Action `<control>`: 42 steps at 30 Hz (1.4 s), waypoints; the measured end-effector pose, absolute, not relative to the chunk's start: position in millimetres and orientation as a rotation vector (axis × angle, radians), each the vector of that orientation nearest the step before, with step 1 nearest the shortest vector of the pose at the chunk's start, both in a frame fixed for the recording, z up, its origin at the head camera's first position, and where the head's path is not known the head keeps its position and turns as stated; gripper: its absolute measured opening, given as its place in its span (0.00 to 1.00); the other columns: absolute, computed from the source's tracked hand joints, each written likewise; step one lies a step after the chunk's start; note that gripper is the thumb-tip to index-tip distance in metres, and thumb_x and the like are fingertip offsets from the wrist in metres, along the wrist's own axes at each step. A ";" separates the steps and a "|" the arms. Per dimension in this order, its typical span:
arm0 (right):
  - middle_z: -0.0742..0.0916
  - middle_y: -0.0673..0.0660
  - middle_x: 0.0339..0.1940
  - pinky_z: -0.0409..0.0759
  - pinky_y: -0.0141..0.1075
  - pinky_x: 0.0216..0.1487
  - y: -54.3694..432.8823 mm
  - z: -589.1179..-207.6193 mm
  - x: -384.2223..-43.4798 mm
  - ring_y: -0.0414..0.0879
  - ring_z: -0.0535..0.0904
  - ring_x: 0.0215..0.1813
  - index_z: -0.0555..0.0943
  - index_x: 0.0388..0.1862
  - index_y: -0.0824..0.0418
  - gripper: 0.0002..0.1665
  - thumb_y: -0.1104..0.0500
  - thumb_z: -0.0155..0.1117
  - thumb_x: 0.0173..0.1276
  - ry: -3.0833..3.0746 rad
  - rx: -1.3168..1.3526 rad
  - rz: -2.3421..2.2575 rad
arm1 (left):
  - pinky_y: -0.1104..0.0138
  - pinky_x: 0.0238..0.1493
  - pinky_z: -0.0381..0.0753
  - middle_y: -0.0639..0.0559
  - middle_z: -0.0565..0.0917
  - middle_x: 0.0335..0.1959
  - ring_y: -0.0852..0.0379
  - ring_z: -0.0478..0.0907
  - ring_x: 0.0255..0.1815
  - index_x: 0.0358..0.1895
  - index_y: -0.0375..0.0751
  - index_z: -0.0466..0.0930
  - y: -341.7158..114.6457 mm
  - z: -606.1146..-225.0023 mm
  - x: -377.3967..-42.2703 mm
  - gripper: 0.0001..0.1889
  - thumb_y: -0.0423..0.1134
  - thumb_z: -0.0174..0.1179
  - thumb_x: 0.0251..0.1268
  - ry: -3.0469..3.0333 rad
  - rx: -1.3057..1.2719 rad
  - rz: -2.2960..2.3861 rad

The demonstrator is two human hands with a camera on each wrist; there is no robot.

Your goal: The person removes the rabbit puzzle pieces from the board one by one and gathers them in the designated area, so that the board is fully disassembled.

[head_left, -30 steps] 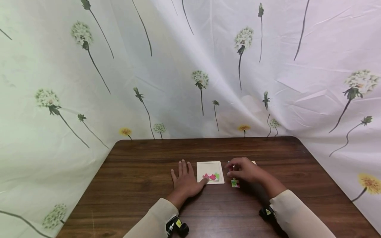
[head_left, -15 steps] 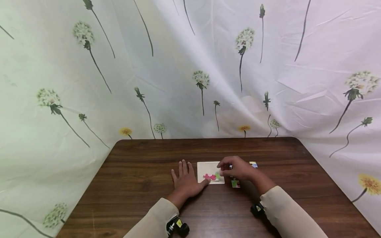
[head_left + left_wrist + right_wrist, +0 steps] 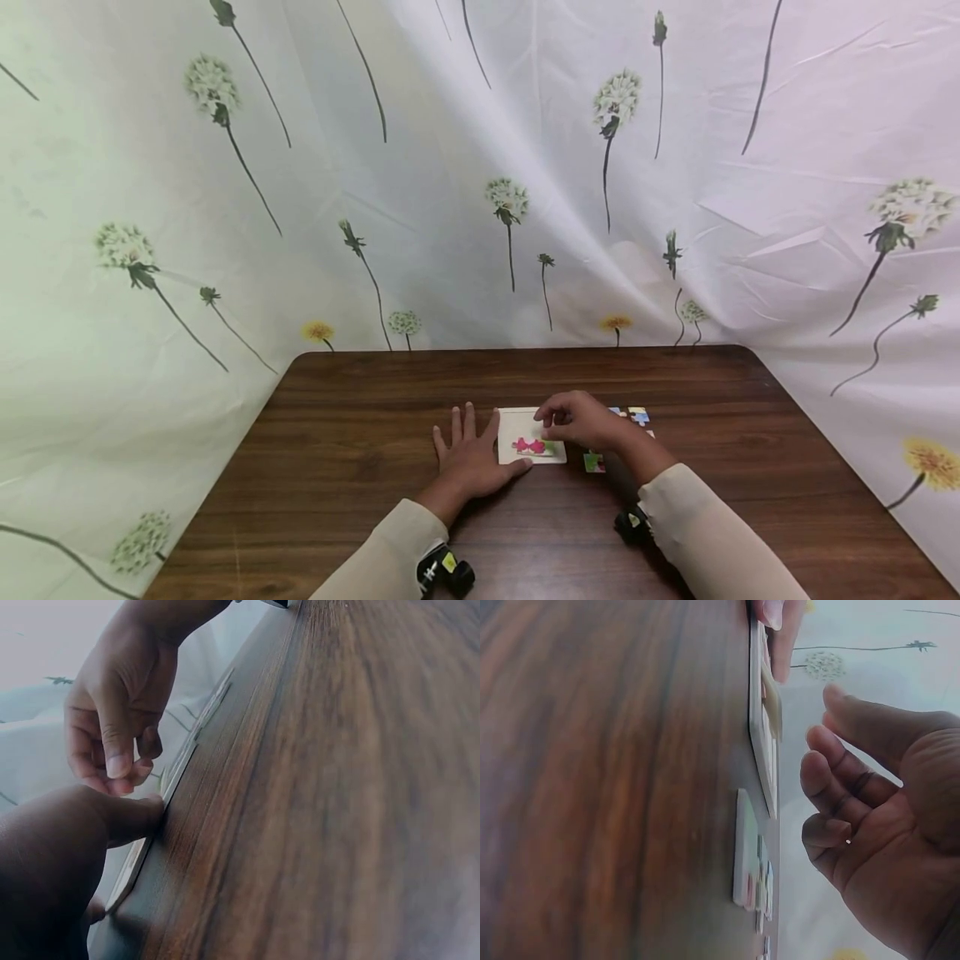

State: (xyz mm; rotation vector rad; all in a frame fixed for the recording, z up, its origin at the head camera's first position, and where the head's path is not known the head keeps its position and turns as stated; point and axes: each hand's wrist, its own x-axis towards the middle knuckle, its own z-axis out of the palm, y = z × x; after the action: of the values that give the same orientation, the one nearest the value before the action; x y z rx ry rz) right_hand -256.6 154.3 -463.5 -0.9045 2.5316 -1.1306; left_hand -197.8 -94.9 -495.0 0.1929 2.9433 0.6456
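A shallow cream puzzle tray (image 3: 512, 423) lies on the table with pink-and-green puzzle pieces (image 3: 528, 446) along its near side. My left hand (image 3: 472, 462) rests beside the tray with fingers spread, its index finger at the left edge and its thumb at the near rim. Above the tray's right half hovers my right hand (image 3: 581, 421), fingers loosely bent. The right wrist view shows a gap between its thumb and fingertips (image 3: 815, 769) with nothing in it. One puzzle piece (image 3: 772, 701) stands tilted up from the tray in that view.
Several loose puzzle pieces lie right of the tray, including a green-and-red piece (image 3: 594, 462) near the front and a blue-and-yellow piece (image 3: 638, 415) behind, partly under the right arm. The brown wooden table (image 3: 360, 433) ends at a flower-patterned curtain (image 3: 450, 250).
My right hand has moved left from over the loose pieces to above the tray. My left thumb has slid from the pink piece to the near rim, and the index finger has spread towards the tray.
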 end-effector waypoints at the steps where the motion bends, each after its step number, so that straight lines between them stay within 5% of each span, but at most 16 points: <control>1: 0.90 0.54 0.44 0.84 0.35 0.48 153.1 -463.0 -257.1 0.40 0.82 0.43 0.90 0.57 0.63 0.13 0.63 0.73 0.77 2.526 -0.900 -1.132 | 0.24 0.84 0.33 0.32 0.45 0.92 0.30 0.36 0.93 0.89 0.52 0.59 -95.0 -494.7 -197.5 0.56 0.79 0.60 0.65 2.940 0.199 0.641; 17: 0.90 0.52 0.48 0.83 0.35 0.46 129.7 -468.4 -271.1 0.39 0.82 0.44 0.93 0.54 0.56 0.13 0.64 0.76 0.73 2.446 -0.962 -1.040 | 0.24 0.83 0.33 0.33 0.45 0.92 0.30 0.36 0.93 0.89 0.54 0.60 -97.1 -497.4 -199.7 0.56 0.81 0.59 0.64 2.945 0.218 0.614; 32: 0.90 0.56 0.52 0.81 0.35 0.54 124.0 -461.1 -278.3 0.42 0.82 0.50 0.91 0.59 0.62 0.26 0.69 0.84 0.61 2.365 -1.039 -0.904 | 0.24 0.83 0.33 0.33 0.44 0.92 0.30 0.35 0.94 0.89 0.54 0.60 -96.4 -498.0 -200.0 0.57 0.82 0.59 0.63 2.929 0.230 0.629; 42: 0.91 0.55 0.46 0.83 0.33 0.52 124.2 -456.2 -279.7 0.39 0.83 0.47 0.89 0.58 0.64 0.26 0.70 0.84 0.60 2.396 -1.030 -0.892 | 0.24 0.83 0.33 0.33 0.45 0.92 0.30 0.36 0.94 0.89 0.54 0.60 -97.4 -497.5 -200.5 0.57 0.82 0.60 0.63 2.935 0.226 0.628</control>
State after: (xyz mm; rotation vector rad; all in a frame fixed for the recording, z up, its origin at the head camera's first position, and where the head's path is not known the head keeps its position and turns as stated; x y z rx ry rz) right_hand -279.7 124.2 -456.2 -1.0301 2.3959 -0.8917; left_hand -200.5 -97.4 -497.5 0.2259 2.9351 0.6277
